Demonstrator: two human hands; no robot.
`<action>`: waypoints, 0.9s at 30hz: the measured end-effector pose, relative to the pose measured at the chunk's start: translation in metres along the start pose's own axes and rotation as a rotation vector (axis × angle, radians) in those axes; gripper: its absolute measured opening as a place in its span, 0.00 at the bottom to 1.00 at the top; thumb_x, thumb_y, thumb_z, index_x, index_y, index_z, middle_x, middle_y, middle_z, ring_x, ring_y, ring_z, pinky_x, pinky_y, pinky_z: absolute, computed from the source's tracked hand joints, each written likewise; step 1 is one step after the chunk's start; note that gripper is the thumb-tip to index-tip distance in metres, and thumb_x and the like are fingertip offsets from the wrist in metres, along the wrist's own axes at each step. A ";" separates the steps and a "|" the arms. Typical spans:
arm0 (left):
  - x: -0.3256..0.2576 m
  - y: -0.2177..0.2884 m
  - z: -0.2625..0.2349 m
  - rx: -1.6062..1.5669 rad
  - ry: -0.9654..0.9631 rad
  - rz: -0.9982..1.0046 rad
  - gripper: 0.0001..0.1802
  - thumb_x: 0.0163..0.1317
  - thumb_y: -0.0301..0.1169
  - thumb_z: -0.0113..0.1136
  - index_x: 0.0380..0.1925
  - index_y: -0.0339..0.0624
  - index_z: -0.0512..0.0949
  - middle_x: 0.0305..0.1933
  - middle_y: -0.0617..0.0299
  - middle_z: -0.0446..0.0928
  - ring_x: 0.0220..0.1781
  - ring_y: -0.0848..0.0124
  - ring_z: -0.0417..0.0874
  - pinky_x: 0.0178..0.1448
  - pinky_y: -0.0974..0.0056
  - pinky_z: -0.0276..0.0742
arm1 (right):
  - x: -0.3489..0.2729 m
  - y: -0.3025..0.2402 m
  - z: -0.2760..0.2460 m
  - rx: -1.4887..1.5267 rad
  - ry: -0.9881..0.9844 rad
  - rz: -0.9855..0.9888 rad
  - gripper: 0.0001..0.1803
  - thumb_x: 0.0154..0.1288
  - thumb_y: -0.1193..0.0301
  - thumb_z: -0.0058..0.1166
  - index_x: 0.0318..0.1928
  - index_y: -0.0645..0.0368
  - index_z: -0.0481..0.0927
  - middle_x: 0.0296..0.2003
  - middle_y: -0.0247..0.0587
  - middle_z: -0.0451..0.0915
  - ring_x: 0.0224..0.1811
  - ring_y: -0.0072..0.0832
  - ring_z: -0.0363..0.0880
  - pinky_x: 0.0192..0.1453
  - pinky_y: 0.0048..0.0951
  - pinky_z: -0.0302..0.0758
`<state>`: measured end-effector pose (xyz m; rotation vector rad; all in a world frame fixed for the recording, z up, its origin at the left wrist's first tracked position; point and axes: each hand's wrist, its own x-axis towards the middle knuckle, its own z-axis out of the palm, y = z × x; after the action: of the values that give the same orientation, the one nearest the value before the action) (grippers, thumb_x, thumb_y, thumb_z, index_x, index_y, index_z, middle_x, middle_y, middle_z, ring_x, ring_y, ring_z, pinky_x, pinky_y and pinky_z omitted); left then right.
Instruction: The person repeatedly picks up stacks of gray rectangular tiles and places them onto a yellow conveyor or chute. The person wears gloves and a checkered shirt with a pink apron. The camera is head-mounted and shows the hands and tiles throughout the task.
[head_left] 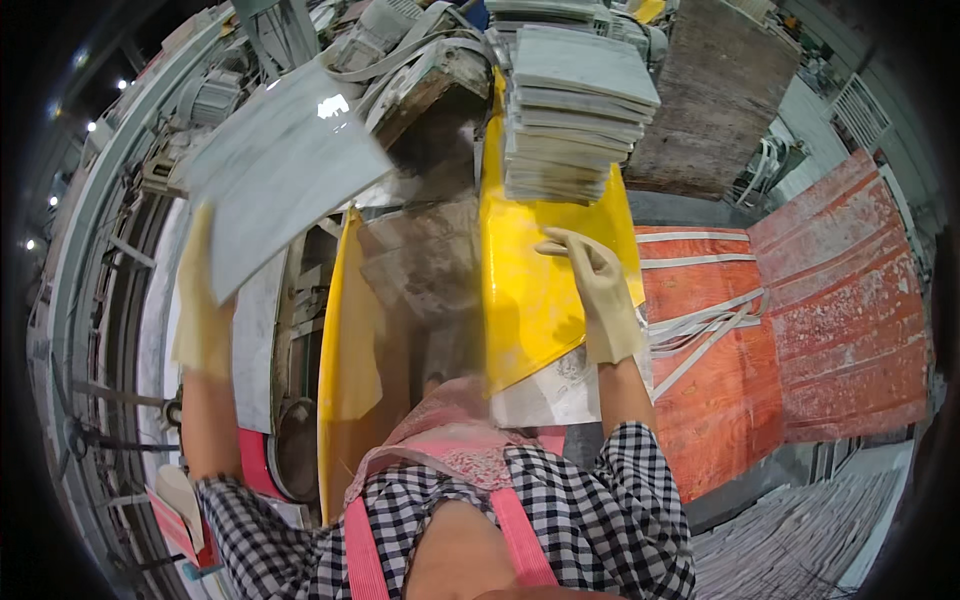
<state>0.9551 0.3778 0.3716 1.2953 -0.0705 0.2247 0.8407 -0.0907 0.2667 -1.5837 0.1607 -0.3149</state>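
Observation:
My left hand (pixel 196 300), in a pale rubber glove, is closed on the near left edge of a glossy grey-white veined tile (pixel 285 175). The tile is raised and tilted, and the hand is slightly smeared by motion. My right hand (pixel 602 290), gloved alike, hovers over a yellow sheet-covered stand (pixel 530 290) with its fingers loosely bent and apart, holding nothing. Just beyond it a tall stack of similar tiles (pixel 580 120) rests on the yellow surface. Below the raised tile, another pale slab (pixel 256 340) lies along the conveyor at my left.
A second yellow panel (pixel 345 370) stands by the conveyor belt (pixel 295 450). On the right are orange boards (pixel 710 370) with white straps (pixel 700 262), and a stack of thin pale strips (pixel 800 540). A brown board (pixel 710 95) leans behind. Metal rails (pixel 120 250) run along the left.

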 end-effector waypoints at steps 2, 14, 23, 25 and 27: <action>0.050 -0.012 0.094 -0.154 -0.103 -0.115 0.27 0.73 0.41 0.62 0.66 0.39 0.76 0.63 0.57 0.81 0.63 0.67 0.83 0.65 0.64 0.79 | -0.011 -0.006 -0.019 -0.066 0.071 -0.035 0.19 0.83 0.64 0.49 0.56 0.69 0.84 0.44 0.45 0.90 0.52 0.25 0.86 0.62 0.26 0.74; 0.197 -0.084 0.421 0.228 -0.600 -0.160 0.21 0.69 0.45 0.65 0.54 0.44 0.79 0.47 0.59 0.85 0.47 0.66 0.87 0.41 0.59 0.80 | -0.145 -0.009 -0.057 -0.214 0.836 0.220 0.23 0.84 0.60 0.45 0.58 0.68 0.82 0.45 0.46 0.89 0.55 0.28 0.84 0.73 0.38 0.69; 0.226 -0.085 0.387 0.573 -0.991 -0.180 0.27 0.74 0.56 0.54 0.27 0.44 0.76 0.19 0.66 0.73 0.15 0.76 0.66 0.20 0.68 0.56 | -0.138 -0.023 -0.045 -0.318 0.862 0.218 0.25 0.84 0.58 0.43 0.59 0.70 0.80 0.46 0.45 0.88 0.58 0.30 0.83 0.76 0.40 0.66; 0.226 -0.084 0.378 0.621 -1.136 -0.055 0.31 0.74 0.58 0.52 0.23 0.44 0.74 0.17 0.65 0.70 0.14 0.76 0.64 0.19 0.66 0.56 | -0.115 -0.034 -0.049 -0.326 0.824 0.184 0.26 0.84 0.58 0.44 0.62 0.69 0.79 0.50 0.45 0.87 0.61 0.30 0.82 0.77 0.40 0.66; 0.223 -0.088 0.376 0.872 -1.126 -0.112 0.37 0.76 0.61 0.46 0.17 0.42 0.73 0.14 0.64 0.69 0.14 0.74 0.67 0.22 0.66 0.62 | -0.078 -0.047 -0.057 -0.314 0.780 0.068 0.26 0.83 0.57 0.46 0.65 0.67 0.77 0.56 0.47 0.85 0.65 0.31 0.79 0.77 0.40 0.66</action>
<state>1.2184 0.0227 0.4310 2.1459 -0.9363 -0.6739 0.7453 -0.1202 0.3062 -1.6823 0.8977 -0.8778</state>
